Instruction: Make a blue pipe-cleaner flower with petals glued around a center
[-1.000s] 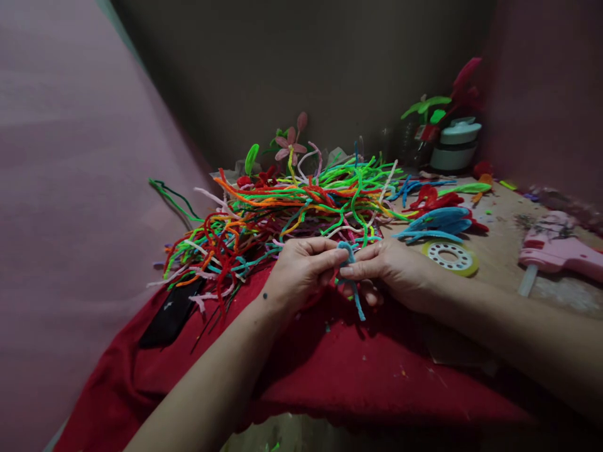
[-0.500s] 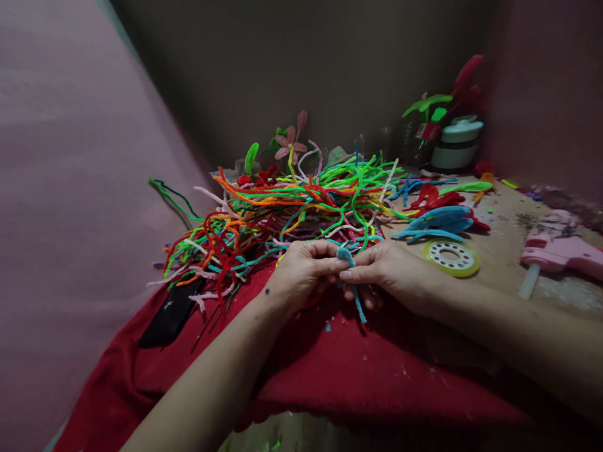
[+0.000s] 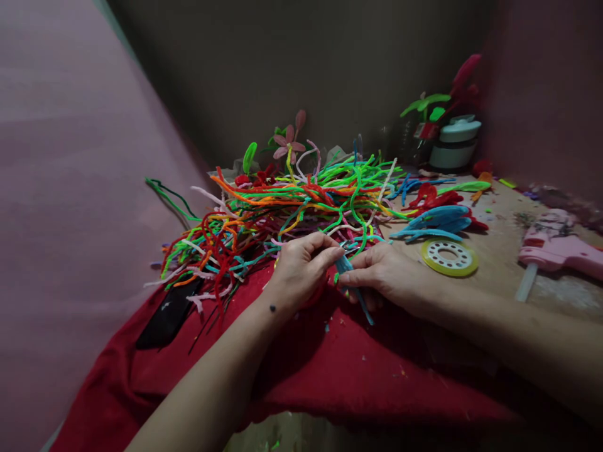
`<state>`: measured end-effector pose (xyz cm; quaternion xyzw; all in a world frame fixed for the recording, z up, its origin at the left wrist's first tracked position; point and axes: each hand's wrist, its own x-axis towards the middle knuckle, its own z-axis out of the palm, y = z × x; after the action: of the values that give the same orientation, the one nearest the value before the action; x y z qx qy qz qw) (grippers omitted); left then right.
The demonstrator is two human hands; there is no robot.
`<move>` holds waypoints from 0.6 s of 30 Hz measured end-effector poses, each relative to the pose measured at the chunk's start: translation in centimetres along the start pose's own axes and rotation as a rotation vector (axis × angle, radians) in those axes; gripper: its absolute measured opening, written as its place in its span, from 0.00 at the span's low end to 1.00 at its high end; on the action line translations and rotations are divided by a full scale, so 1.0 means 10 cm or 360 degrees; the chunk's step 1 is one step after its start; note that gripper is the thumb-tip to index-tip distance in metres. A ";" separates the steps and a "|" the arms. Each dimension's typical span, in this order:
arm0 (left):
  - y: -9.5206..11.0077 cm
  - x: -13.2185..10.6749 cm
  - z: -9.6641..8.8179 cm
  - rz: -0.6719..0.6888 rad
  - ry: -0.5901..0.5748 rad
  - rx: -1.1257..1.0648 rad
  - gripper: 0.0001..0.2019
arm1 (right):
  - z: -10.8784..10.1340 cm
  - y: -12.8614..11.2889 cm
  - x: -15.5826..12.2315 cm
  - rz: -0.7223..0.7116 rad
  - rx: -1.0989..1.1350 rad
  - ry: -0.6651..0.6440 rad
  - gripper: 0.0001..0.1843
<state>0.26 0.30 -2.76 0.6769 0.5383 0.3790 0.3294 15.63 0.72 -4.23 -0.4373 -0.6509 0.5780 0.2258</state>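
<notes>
Between my hands is a blue pipe cleaner (image 3: 360,302), folded so that its strands lie side by side and slant down toward me. My left hand (image 3: 301,267) pinches its upper end between thumb and forefinger. Lower down, my right hand (image 3: 384,273) grips the same piece, with thumb and fingers closed on it. A bit of green shows beside the blue strands near my right fingertips. Just behind the hands, a small shiny metal thing is partly hidden. Beyond it spreads a large tangled heap of coloured pipe cleaners (image 3: 282,204).
Right of the hands lie blue pipe-cleaner petals (image 3: 440,221), a yellow tape roll (image 3: 450,257) and a pink glue gun (image 3: 549,245). A black phone-like slab (image 3: 167,317) rests on the red cloth (image 3: 330,376) at left. Behind stand a pink flower (image 3: 289,143) and a lidded jar (image 3: 455,147).
The blue piece's top, which was a curled loop standing above the fingers, is now pinched under my left thumb. Its lower end has swung slightly right, and green has come into view.
</notes>
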 end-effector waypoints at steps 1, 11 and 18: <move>-0.01 0.00 -0.01 0.0023 -0.0029 0.0059 0.07 | 0.00 0.00 0.00 0.0001 -0.0056 0.0019 0.13; 0.04 -0.01 -0.06 -0.0182 -0.0149 -0.0211 0.08 | 0.00 0.01 -0.01 0.0000 0.0127 -0.0100 0.13; -0.04 0.01 -0.04 -0.0384 -0.0325 -0.0718 0.09 | 0.00 0.01 0.01 0.0006 0.0329 -0.0129 0.11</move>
<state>-0.24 0.45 -2.90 0.5522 0.4810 0.3771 0.5670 15.67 0.81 -4.37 -0.3892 -0.5957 0.6596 0.2422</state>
